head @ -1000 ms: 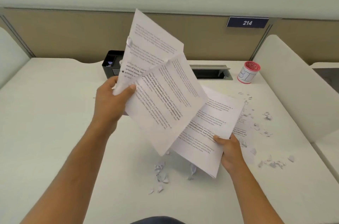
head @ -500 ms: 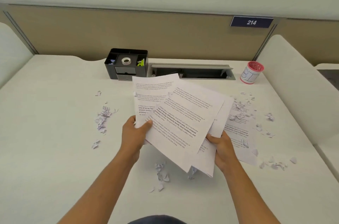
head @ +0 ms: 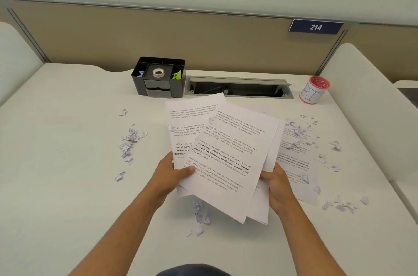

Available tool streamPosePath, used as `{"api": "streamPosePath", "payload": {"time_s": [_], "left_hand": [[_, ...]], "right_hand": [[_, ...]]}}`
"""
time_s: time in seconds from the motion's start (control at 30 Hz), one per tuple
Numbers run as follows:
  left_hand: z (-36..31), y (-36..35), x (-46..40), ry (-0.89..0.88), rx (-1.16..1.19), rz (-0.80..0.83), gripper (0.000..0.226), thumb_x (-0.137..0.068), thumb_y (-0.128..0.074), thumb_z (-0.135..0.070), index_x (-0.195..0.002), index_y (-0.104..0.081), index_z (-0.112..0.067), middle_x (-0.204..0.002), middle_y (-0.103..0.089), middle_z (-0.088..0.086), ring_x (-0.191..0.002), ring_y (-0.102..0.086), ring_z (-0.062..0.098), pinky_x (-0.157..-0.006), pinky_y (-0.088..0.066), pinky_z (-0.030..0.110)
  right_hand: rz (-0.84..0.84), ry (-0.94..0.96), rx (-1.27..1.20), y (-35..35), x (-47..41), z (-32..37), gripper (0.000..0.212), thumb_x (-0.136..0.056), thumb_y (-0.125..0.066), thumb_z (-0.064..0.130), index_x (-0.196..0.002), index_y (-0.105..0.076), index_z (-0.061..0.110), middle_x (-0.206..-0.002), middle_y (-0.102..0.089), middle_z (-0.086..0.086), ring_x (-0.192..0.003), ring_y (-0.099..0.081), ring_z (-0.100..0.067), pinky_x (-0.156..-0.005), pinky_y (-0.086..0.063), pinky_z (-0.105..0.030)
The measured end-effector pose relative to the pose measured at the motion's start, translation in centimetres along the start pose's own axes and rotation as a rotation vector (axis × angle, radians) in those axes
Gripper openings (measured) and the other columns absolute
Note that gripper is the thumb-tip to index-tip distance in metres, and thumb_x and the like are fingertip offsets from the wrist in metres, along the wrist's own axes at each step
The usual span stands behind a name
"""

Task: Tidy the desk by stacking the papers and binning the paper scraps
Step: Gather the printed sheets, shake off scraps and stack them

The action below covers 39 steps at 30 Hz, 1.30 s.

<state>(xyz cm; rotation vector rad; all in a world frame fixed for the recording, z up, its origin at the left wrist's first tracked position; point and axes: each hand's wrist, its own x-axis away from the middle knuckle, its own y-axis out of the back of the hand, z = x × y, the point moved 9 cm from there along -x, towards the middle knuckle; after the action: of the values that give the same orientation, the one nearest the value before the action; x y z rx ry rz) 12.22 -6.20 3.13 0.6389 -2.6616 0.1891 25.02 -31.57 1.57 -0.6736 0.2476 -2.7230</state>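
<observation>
I hold a fanned bundle of printed papers [head: 228, 151] just above the white desk [head: 67, 185]. My left hand [head: 174, 174] pinches its left edge, thumb on top. On the bundle's right edge my right hand [head: 277, 187] grips with the thumb over the sheets. Another printed sheet [head: 298, 162] lies flat on the desk to the right, with scraps on it. Torn paper scraps lie in a cluster at the left [head: 127, 146], under the bundle at the front [head: 200, 214] and at the right [head: 343, 205]. A small red-rimmed bin cup [head: 313, 92] stands at the back right.
A black desk organiser [head: 158, 77] with a tape roll stands at the back centre. Beside it is an open cable tray slot [head: 239, 89]. A beige partition with a "214" sign [head: 315, 27] closes the back. White side dividers rise left and right.
The sheets, held high and spread apart a second ago, have come down and together into one overlapping bundle. Both hands have moved lower and closer to me.
</observation>
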Motion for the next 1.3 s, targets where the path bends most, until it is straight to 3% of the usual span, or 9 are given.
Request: {"api": "streamPosePath", "payload": {"time_s": [0.17,0.3,0.47,0.63,0.8,0.93,1.07,1.2,1.3], "left_hand": [[0.0,-0.1,0.0,0.012,-0.016,0.120,0.044,-0.083,-0.074,-0.004,-0.122,-0.060,-0.017,-0.113,-0.073,0.000,-0.106,-0.068,0.021,-0.088,-0.054,0.035],[-0.1,0.2,-0.3,0.022,0.037,0.120,0.033,-0.087,-0.071,-0.021,-0.119,-0.065,-0.015,-0.114,-0.073,0.003,-0.106,-0.069,0.024,-0.093,-0.053,0.043],[0.6,1.4,-1.0,0.059,0.195,-0.042,0.024,-0.098,-0.056,-0.025,-0.117,-0.066,-0.015,-0.106,-0.075,0.006,-0.095,-0.071,0.027,-0.082,-0.055,0.042],[1.5,0.8,-1.0,0.059,0.192,-0.037,0.023,-0.095,-0.061,-0.013,-0.117,-0.066,-0.013,-0.107,-0.075,0.006,-0.095,-0.072,0.027,-0.070,-0.055,0.034],[2.7,0.5,-1.3,0.094,0.240,-0.039,0.024,-0.093,-0.063,-0.014,-0.117,-0.067,-0.014,-0.108,-0.075,0.006,-0.097,-0.072,0.028,-0.079,-0.054,0.040],[3.0,-0.1,-1.6,0.117,0.315,0.002,0.028,-0.094,-0.061,-0.014,-0.123,-0.064,-0.013,-0.114,-0.072,0.010,-0.104,-0.069,0.031,-0.093,-0.052,0.051],[2.7,-0.2,-1.8,0.084,0.318,0.043,0.031,-0.095,-0.060,-0.014,-0.125,-0.062,-0.012,-0.118,-0.070,0.013,-0.109,-0.067,0.034,-0.096,-0.050,0.055],[2.3,0.1,-1.9,0.032,0.280,0.026,0.031,-0.095,-0.060,-0.012,-0.126,-0.061,-0.011,-0.117,-0.070,0.013,-0.107,-0.067,0.034,-0.093,-0.052,0.054],[2.2,0.5,-2.0,0.016,0.270,-0.004,0.031,-0.095,-0.060,-0.012,-0.127,-0.060,-0.011,-0.116,-0.071,0.013,-0.107,-0.067,0.033,-0.090,-0.054,0.050]], "right_hand": [[0.032,-0.016,0.027,-0.4,0.4,0.1,0.042,-0.084,-0.056,-0.010,-0.119,-0.065,0.010,-0.113,-0.071,-0.015,-0.100,-0.069,-0.037,-0.083,-0.055,-0.058],[0.067,-0.021,0.037,-1.0,0.8,0.3,0.041,-0.085,-0.056,-0.010,-0.117,-0.066,0.012,-0.111,-0.072,-0.014,-0.098,-0.070,-0.035,-0.075,-0.058,-0.050],[0.112,-0.058,0.058,-1.5,1.0,0.1,0.044,-0.084,-0.057,-0.009,-0.122,-0.063,0.012,-0.111,-0.072,-0.016,-0.097,-0.070,-0.037,-0.070,-0.058,-0.045],[0.123,-0.090,0.037,-1.6,0.9,-0.4,0.045,-0.085,-0.055,-0.007,-0.120,-0.065,0.018,-0.111,-0.071,-0.018,-0.094,-0.069,-0.041,-0.076,-0.057,-0.051],[0.139,-0.090,-0.048,-2.1,0.7,-0.5,0.047,-0.090,-0.049,-0.003,-0.120,-0.067,0.028,-0.119,-0.069,-0.017,-0.102,-0.065,-0.042,-0.083,-0.055,-0.054],[0.138,-0.071,-0.073,-2.5,0.7,0.3,0.043,-0.093,-0.044,-0.001,-0.117,-0.068,0.025,-0.117,-0.070,-0.015,-0.095,-0.068,-0.035,-0.074,-0.059,-0.045],[0.083,-0.032,0.013,-2.7,0.9,1.4,0.031,-0.103,-0.040,0.024,-0.115,-0.068,0.019,-0.106,-0.075,-0.006,-0.094,-0.072,-0.024,-0.066,-0.059,-0.033],[0.032,-0.070,0.173,-2.7,0.5,1.1,0.073,-0.089,-0.023,0.073,-0.122,-0.067,0.025,-0.119,-0.071,-0.005,-0.110,-0.067,-0.025,-0.096,-0.051,-0.047],[0.098,-0.051,0.153,-3.4,0.2,1.2,0.067,-0.092,-0.028,0.069,-0.135,-0.056,0.026,-0.131,-0.064,-0.006,-0.121,-0.060,-0.027,-0.104,-0.045,-0.051]]}}
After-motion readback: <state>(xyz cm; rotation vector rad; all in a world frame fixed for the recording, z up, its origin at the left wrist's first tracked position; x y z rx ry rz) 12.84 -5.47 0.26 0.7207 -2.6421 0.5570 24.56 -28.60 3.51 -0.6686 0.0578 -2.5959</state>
